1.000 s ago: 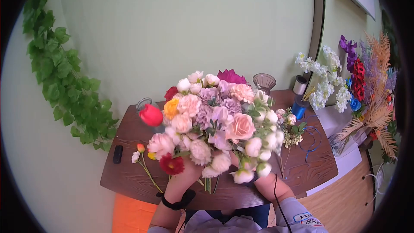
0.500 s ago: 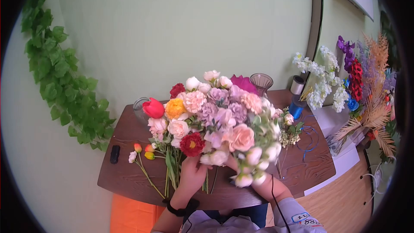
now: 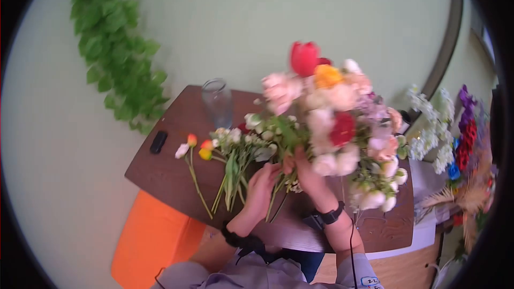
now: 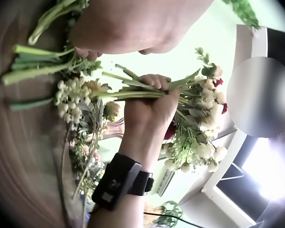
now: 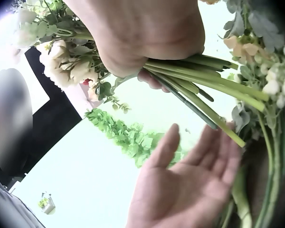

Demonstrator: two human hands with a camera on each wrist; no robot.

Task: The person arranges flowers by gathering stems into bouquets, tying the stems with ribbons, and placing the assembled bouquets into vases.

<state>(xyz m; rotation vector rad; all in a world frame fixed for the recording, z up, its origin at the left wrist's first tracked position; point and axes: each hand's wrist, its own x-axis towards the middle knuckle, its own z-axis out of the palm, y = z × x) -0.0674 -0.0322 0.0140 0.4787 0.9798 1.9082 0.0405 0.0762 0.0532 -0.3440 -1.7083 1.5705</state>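
My right hand [image 3: 309, 174] grips a big bouquet [image 3: 323, 128] by its green stems [image 5: 213, 85], which stick out below the fist in the right wrist view. Pink, white, purple and red blooms lean to the right, with a red tulip [image 3: 304, 59] on top. My left hand [image 3: 261, 184] is beside it with palm facing the stems and fingers extended, fingertips close to the stem ends. Under and left of the hands, loose flowers with green stems [image 3: 231, 174] lie on the table [image 3: 171, 176]. Part of the right fingers is hidden behind the stems.
A clear glass vase [image 3: 217, 101] stands at the back left. A small black object [image 3: 158, 142] and short orange and yellow tulips [image 3: 205, 152] lie on the left. White blossom branches [image 3: 428, 123] and other flowers stand to the right; an orange seat [image 3: 150, 235] is below left.
The bouquet has swung up and tilted right, uncovering the loose flowers and the vase. My left hand has come away from the blooms to beside the stems. The head view has turned too.
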